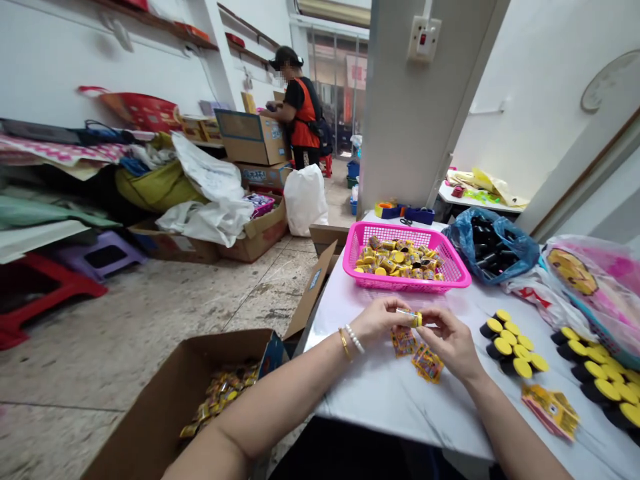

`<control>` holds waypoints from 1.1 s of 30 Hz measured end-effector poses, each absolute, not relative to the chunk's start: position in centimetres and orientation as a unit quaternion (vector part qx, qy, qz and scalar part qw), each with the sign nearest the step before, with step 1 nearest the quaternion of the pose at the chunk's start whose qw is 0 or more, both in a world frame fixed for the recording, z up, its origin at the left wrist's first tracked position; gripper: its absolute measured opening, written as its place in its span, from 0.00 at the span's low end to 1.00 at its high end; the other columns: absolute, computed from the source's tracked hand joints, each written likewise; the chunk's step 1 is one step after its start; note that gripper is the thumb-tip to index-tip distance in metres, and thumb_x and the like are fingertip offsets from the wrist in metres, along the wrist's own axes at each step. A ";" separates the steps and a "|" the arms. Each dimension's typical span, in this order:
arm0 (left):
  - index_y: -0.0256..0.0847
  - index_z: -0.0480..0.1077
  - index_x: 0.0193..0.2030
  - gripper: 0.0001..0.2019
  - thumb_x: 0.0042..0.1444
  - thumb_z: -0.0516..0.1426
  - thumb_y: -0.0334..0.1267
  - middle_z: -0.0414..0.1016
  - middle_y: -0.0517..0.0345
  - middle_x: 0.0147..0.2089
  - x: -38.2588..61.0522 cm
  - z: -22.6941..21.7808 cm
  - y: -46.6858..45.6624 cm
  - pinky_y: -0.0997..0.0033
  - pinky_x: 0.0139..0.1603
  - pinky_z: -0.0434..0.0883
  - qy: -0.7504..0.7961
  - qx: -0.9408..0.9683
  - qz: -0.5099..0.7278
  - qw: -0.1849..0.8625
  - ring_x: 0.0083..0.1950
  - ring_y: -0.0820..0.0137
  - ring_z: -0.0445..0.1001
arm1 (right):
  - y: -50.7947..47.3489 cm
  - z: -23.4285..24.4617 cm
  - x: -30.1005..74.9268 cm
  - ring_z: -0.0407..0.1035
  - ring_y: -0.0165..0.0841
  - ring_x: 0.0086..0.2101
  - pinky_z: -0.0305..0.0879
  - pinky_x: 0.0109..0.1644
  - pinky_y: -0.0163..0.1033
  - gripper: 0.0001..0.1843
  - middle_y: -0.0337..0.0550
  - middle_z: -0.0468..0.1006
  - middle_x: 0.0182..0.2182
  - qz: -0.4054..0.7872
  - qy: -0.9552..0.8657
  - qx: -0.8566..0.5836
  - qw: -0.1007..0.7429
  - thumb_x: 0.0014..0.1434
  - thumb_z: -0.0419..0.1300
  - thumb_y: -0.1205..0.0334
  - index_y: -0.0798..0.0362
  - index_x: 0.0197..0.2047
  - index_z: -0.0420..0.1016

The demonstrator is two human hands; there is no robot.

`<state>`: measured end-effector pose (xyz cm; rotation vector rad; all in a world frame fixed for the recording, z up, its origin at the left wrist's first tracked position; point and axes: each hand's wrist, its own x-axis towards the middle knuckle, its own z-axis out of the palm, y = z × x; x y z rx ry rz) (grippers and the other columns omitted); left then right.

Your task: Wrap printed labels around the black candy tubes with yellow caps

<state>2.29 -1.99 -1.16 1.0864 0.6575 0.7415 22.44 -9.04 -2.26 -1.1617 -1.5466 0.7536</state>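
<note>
Between my two hands, over the white table (pixel 370 380), is a small jar with a yellow lid (pixel 416 319). My left hand (pixel 381 321) grips its left part with fingers closed. Fingers of my right hand (pixel 447 337) pinch the lidded end. Just below my hands lie small printed orange and purple packets (pixel 427 363), partly covered by the hands. Beyond them stands a pink plastic basket (pixel 407 285) with many small yellow-lidded jars (pixel 397 257) in it. To the right of my right hand, black containers with yellow lids (pixel 510 343) stand in a group.
An open cardboard box (pixel 150 400) of similar jars stands below on my left. A blue bag (pixel 493 243) of black containers, another yellow-lidded group (pixel 603 373) and more packets (pixel 550 410) are on the right. A person in an orange vest (pixel 305 120) works at boxes farther back.
</note>
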 end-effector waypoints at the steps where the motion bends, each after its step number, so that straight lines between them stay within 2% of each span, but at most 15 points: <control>1: 0.32 0.79 0.40 0.31 0.34 0.79 0.52 0.80 0.53 0.31 2.2 -1.1 -2.0 0.74 0.33 0.71 0.298 0.504 0.338 0.736 0.30 0.71 0.79 | -9.0 -2.2 22.3 0.81 0.37 0.42 0.84 0.48 0.44 0.18 0.46 0.83 0.44 0.326 -0.629 -0.489 0.509 0.60 0.71 0.53 0.49 0.52 0.79; 3: 0.31 0.80 0.41 0.33 0.34 0.78 0.54 0.82 0.50 0.34 2.2 -1.2 -2.1 0.73 0.35 0.73 0.293 0.521 0.357 0.718 0.32 0.70 0.80 | -8.9 -2.2 22.0 0.82 0.39 0.42 0.84 0.48 0.45 0.19 0.47 0.85 0.42 0.347 -0.599 -0.502 0.518 0.59 0.73 0.51 0.50 0.51 0.81; 6: 0.32 0.81 0.40 0.30 0.39 0.77 0.55 0.83 0.49 0.36 2.1 -1.4 -2.4 0.75 0.36 0.74 0.293 0.551 0.396 0.673 0.33 0.71 0.79 | -8.8 -2.4 21.6 0.83 0.40 0.41 0.83 0.50 0.49 0.17 0.46 0.87 0.41 0.359 -0.579 -0.500 0.534 0.57 0.74 0.52 0.49 0.47 0.84; 10: 0.32 0.81 0.42 0.30 0.46 0.73 0.60 0.82 0.50 0.31 1.8 -1.5 -2.4 0.75 0.33 0.75 0.281 0.548 0.309 0.725 0.29 0.71 0.79 | -9.1 -2.5 22.1 0.81 0.40 0.46 0.82 0.53 0.50 0.14 0.45 0.86 0.46 0.228 -0.645 -0.470 0.558 0.58 0.73 0.58 0.44 0.48 0.85; 13: 0.31 0.80 0.45 0.33 0.46 0.73 0.61 0.82 0.47 0.33 1.6 -1.5 -2.0 0.72 0.36 0.76 0.236 0.526 0.234 0.783 0.30 0.69 0.81 | -9.3 -2.3 23.0 0.80 0.41 0.49 0.78 0.57 0.52 0.15 0.46 0.85 0.49 0.143 -0.720 -0.444 0.514 0.59 0.72 0.61 0.42 0.51 0.85; 15: 0.31 0.80 0.44 0.30 0.47 0.73 0.58 0.82 0.49 0.34 1.6 -1.5 -1.9 0.75 0.35 0.74 0.218 0.535 0.252 0.776 0.31 0.72 0.79 | -9.2 -2.0 23.3 0.79 0.41 0.49 0.77 0.59 0.53 0.15 0.45 0.85 0.48 0.136 -0.736 -0.437 0.499 0.59 0.73 0.61 0.42 0.49 0.84; 18: 0.31 0.78 0.44 0.27 0.50 0.73 0.55 0.80 0.54 0.32 1.8 -1.4 -2.1 0.78 0.34 0.72 0.222 0.569 0.310 0.729 0.30 0.75 0.77 | -9.1 -2.0 23.1 0.79 0.40 0.46 0.76 0.57 0.51 0.14 0.44 0.84 0.45 0.167 -0.705 -0.456 0.517 0.57 0.75 0.58 0.44 0.47 0.84; 20: 0.32 0.77 0.42 0.28 0.52 0.71 0.58 0.79 0.54 0.31 2.1 -1.3 -2.2 0.78 0.32 0.72 0.230 0.587 0.308 0.712 0.29 0.75 0.77 | -8.9 -2.1 22.9 0.78 0.37 0.42 0.77 0.53 0.48 0.15 0.44 0.83 0.41 0.223 -0.669 -0.471 0.531 0.57 0.75 0.54 0.46 0.46 0.83; 23: 0.33 0.74 0.38 0.31 0.55 0.65 0.66 0.79 0.53 0.28 2.4 -1.1 -2.5 0.78 0.23 0.69 0.245 0.570 0.266 0.738 0.23 0.74 0.75 | -8.5 -2.2 22.8 0.77 0.34 0.38 0.78 0.48 0.43 0.18 0.41 0.82 0.37 0.357 -0.624 -0.459 0.522 0.59 0.73 0.50 0.48 0.49 0.82; 26: 0.35 0.72 0.41 0.29 0.61 0.61 0.66 0.78 0.55 0.26 2.7 -0.8 -3.0 0.80 0.16 0.61 0.262 0.523 0.246 0.773 0.16 0.76 0.70 | -8.3 -2.2 23.1 0.76 0.32 0.36 0.79 0.42 0.40 0.19 0.41 0.82 0.40 0.447 -0.610 -0.417 0.504 0.59 0.72 0.51 0.46 0.53 0.83; 29: 0.36 0.71 0.42 0.28 0.63 0.59 0.65 0.75 0.59 0.22 2.7 -0.3 -3.5 0.81 0.14 0.57 0.270 0.488 0.252 0.791 0.14 0.77 0.67 | -8.2 -2.5 23.3 0.76 0.32 0.36 0.79 0.36 0.39 0.15 0.41 0.78 0.42 0.447 -0.603 -0.398 0.527 0.54 0.77 0.54 0.45 0.45 0.86; 33: 0.35 0.72 0.40 0.28 0.56 0.66 0.63 0.78 0.57 0.25 2.6 0.1 -3.7 0.80 0.16 0.64 0.212 0.468 0.248 0.821 0.16 0.77 0.70 | -8.2 -3.1 23.3 0.74 0.30 0.34 0.80 0.35 0.38 0.12 0.38 0.75 0.39 0.428 -0.574 -0.391 0.578 0.50 0.79 0.56 0.45 0.37 0.84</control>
